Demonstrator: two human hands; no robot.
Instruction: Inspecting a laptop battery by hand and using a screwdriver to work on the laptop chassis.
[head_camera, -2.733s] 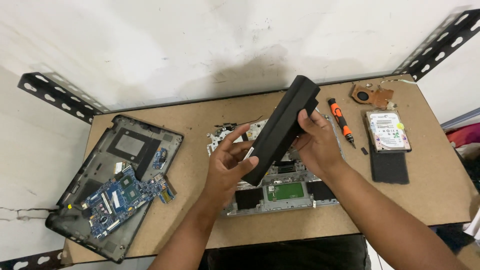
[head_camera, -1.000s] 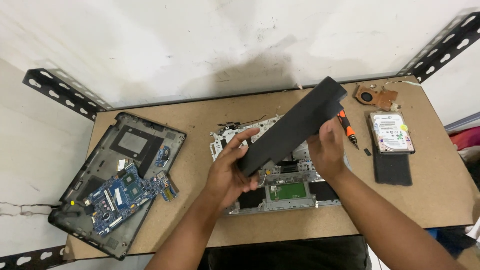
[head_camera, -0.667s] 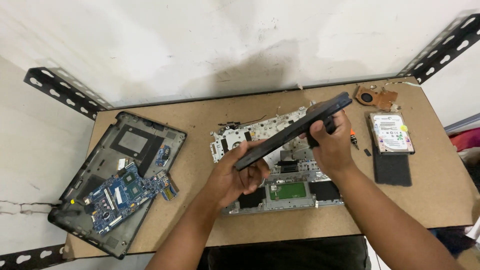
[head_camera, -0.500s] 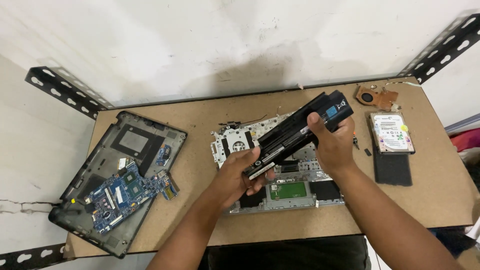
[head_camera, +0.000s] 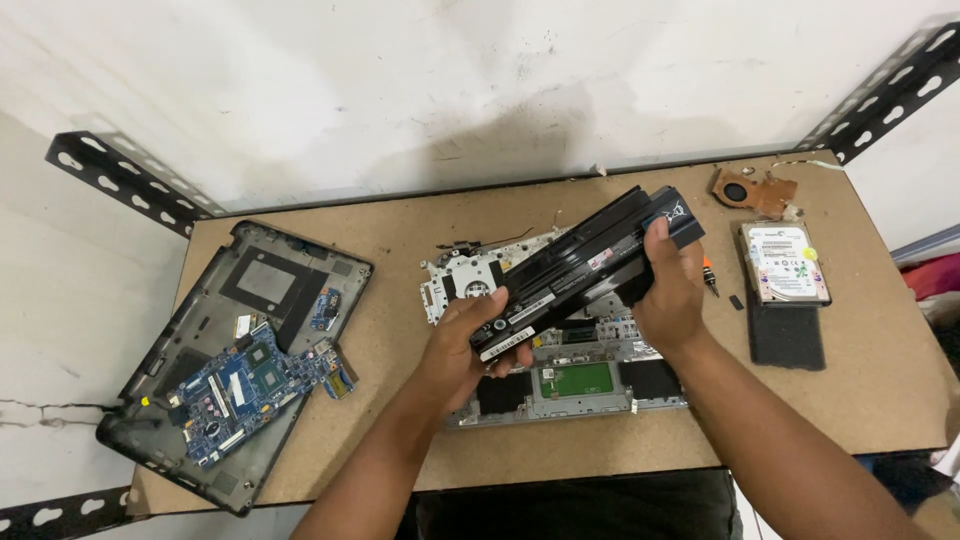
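I judged the step in hand to be the inspection of the long black battery pack (head_camera: 585, 268), lifted clear of the opened laptop chassis (head_camera: 560, 375) that lay on the tabletop (head_camera: 400, 250). My left hand (head_camera: 475, 345) was clenched round the pack's lower end, thumb over its labelled face, and my right hand (head_camera: 668, 290) gripped the upper end, fingers wrapped over the top edge. The pack sat slanted between the two hands, above the chassis and not touching it. By my reckoning, the next move called for a steady two-handed hold while turning it, and a free spot to set it down. The hard drive (head_camera: 783, 262) and dark foam pad (head_camera: 787, 335) lay to the right, the copper heat sink (head_camera: 752, 190) beyond them; the bottom cover with its blue circuit board (head_camera: 250, 380) lay well apart to the left.
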